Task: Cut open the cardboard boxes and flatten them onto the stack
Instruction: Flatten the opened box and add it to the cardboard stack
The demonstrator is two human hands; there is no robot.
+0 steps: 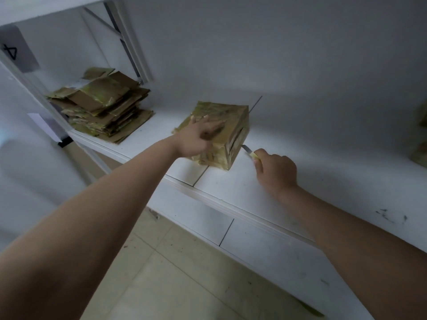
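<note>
A taped cardboard box [227, 116] stands on the white shelf [300, 172], near its front edge. My left hand [198, 137] lies on top of the box with fingers spread, pressing it down. My right hand [276, 172] grips a yellow-handled utility knife [250, 152] just right of the box. The blade tip sits at the lower part of the box's right side. A stack of flattened cardboard [104, 105] lies on the same shelf, to the far left.
More taped boxes [421, 135] show partly at the right edge of the shelf. A white wall rises behind the shelf, and a metal rack upright with a paper label [18, 49] stands at left. Tiled floor [173, 273] lies below the shelf's front.
</note>
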